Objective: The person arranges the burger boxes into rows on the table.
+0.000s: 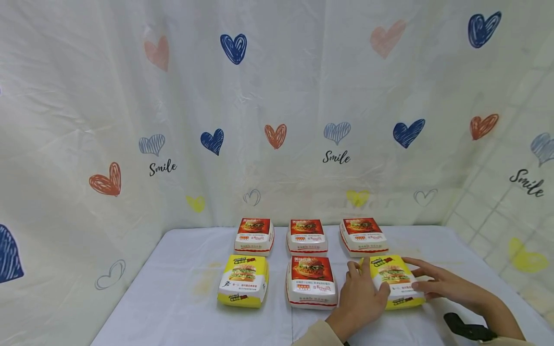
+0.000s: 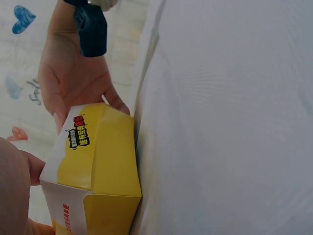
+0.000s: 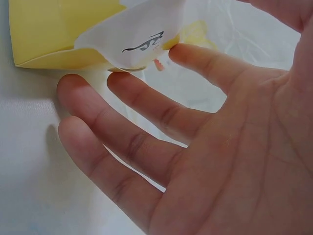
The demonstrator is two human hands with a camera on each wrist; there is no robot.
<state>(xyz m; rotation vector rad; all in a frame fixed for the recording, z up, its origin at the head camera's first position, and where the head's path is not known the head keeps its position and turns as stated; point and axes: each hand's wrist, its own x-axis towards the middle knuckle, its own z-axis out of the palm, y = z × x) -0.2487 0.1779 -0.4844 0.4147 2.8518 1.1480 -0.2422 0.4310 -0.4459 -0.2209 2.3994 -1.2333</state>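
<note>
A yellow and white burger box (image 1: 395, 278) lies at the right end of the front row, between both hands. At its left side, my left hand (image 1: 358, 299) holds it, the thumb over the near top edge and the fingers along the side. My right hand (image 1: 454, 287) touches the right side; in the right wrist view its fingers (image 3: 146, 105) are spread and fairly straight, some tips against the box (image 3: 54, 29). From the left wrist, the box (image 2: 105, 152) shows its yellow side panels close to the tablecloth. Part of its left side is hidden behind the left hand.
Left of the left hand sits a red and white burger box (image 1: 311, 281), and beyond it another yellow box (image 1: 244, 281). Behind them stand three red and white boxes (image 1: 254, 237). A white cloth covers the table (image 1: 182, 283); a heart-printed curtain (image 1: 277, 182) hangs behind.
</note>
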